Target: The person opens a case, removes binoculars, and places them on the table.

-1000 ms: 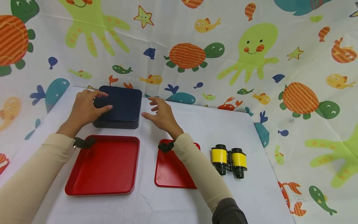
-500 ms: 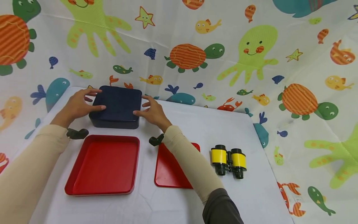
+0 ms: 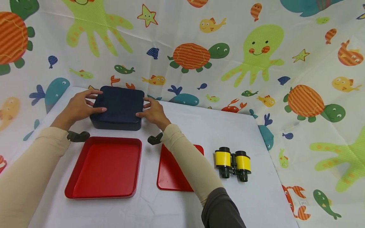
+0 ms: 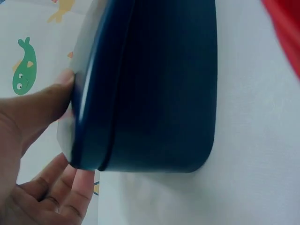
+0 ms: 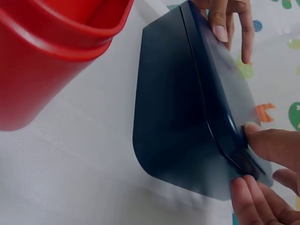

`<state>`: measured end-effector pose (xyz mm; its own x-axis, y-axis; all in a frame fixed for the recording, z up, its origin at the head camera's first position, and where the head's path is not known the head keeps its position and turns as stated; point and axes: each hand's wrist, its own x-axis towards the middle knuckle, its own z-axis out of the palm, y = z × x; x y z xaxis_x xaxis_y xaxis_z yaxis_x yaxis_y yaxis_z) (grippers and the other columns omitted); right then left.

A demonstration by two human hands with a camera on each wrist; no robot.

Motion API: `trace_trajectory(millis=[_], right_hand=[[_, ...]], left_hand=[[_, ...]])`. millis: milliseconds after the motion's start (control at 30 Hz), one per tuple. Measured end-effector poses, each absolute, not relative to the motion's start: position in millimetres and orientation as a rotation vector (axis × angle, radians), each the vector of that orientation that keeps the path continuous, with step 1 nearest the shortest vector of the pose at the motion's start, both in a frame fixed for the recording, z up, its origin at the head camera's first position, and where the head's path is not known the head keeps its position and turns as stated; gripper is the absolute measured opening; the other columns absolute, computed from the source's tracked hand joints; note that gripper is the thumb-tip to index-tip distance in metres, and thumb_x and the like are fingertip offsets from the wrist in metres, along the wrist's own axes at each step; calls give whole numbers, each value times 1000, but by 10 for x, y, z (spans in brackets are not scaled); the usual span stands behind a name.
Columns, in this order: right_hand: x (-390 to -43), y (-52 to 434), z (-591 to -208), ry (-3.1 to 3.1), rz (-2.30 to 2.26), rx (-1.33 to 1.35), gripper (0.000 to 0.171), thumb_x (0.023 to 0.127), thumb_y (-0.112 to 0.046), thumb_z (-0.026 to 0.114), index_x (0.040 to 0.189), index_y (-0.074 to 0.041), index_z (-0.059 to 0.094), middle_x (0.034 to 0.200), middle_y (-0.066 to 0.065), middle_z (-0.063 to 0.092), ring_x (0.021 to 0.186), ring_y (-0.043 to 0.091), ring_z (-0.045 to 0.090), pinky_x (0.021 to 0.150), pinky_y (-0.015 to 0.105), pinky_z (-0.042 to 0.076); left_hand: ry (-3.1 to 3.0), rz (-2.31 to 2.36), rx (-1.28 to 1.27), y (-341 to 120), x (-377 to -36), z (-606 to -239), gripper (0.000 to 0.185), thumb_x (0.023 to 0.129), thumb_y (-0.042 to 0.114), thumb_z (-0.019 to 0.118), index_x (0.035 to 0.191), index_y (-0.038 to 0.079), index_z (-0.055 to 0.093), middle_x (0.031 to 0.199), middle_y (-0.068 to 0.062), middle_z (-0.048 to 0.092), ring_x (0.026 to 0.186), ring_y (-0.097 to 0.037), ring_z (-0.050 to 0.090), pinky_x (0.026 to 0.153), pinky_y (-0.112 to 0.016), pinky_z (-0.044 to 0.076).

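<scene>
Navy box (image 3: pixel 117 107) sits at far left of bench (image 3: pixel 205 126), lid on. Left hand (image 3: pixel 77 108) grips box's left edge, thumb on lid, fingers curled round side. Right hand (image 3: pixel 152 111) grips right edge, thumb on lid rim. Large red tray (image 3: pixel 104 167) just near of box. Smaller red tray (image 3: pixel 171 175) right of it, partly under right sleeve. Yellow binoculars (image 3: pixel 233 163) farther right.
</scene>
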<state>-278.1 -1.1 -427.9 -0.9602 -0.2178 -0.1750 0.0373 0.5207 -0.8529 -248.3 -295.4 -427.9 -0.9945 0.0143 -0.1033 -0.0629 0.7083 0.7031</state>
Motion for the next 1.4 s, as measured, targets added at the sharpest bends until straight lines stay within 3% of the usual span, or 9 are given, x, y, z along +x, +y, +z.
trace_trajectory(millis=[233, 533, 733, 1000, 1233, 1400], right_hand=[[-2776, 1, -4267, 2592, -1396, -253, 83, 83, -10, 92, 156, -25, 55, 136, 4, 70, 111, 15, 71, 94, 27, 61], [-2686, 113, -4286, 2615, -1448, -244, 80, 84, -13, 92, 154, -29, 58, 133, 1, 72, 104, 9, 72, 89, 24, 61], [-2669, 287, -4278, 2610, -1514, -252, 76, 85, -16, 91, 153, -31, 60, 131, 2, 72, 102, 10, 72, 87, 26, 62], [-2683, 569, -4336, 2587, -1592, -224, 72, 85, -15, 91, 150, -30, 63, 128, 3, 73, 103, 14, 72, 85, 29, 63], [-2695, 803, -4341, 2567, -1623, -211, 70, 85, -14, 91, 148, -30, 64, 128, 4, 72, 105, 17, 72, 87, 32, 63], [-2692, 982, -4352, 2567, -1634, -205, 70, 86, -13, 91, 148, -29, 64, 127, 5, 71, 106, 18, 72, 87, 32, 63]], left_hand=[[2896, 1147, -50, -2886, -2471, -4245, 80, 94, 31, 82, 162, 12, 44, 159, -35, 42, 131, -55, 48, 101, -71, 51], [2912, 1051, -49, -2804, -2397, -4213, 80, 95, 33, 81, 162, 12, 44, 156, -37, 41, 130, -56, 48, 99, -71, 52], [2938, 1082, 25, -2674, -2356, -4149, 78, 94, 35, 82, 160, 10, 47, 157, -36, 41, 129, -56, 51, 99, -71, 52], [2986, 1101, 166, -2416, -2376, -4131, 73, 92, 32, 84, 154, 7, 54, 147, -36, 48, 120, -54, 58, 100, -69, 51], [2983, 1132, 198, -2189, -2378, -4134, 72, 93, 32, 84, 154, 6, 55, 152, -36, 45, 120, -52, 58, 102, -67, 52], [3007, 1170, 281, -2035, -2403, -4179, 69, 91, 30, 86, 150, 6, 59, 141, -33, 52, 113, -47, 61, 93, -59, 52]])
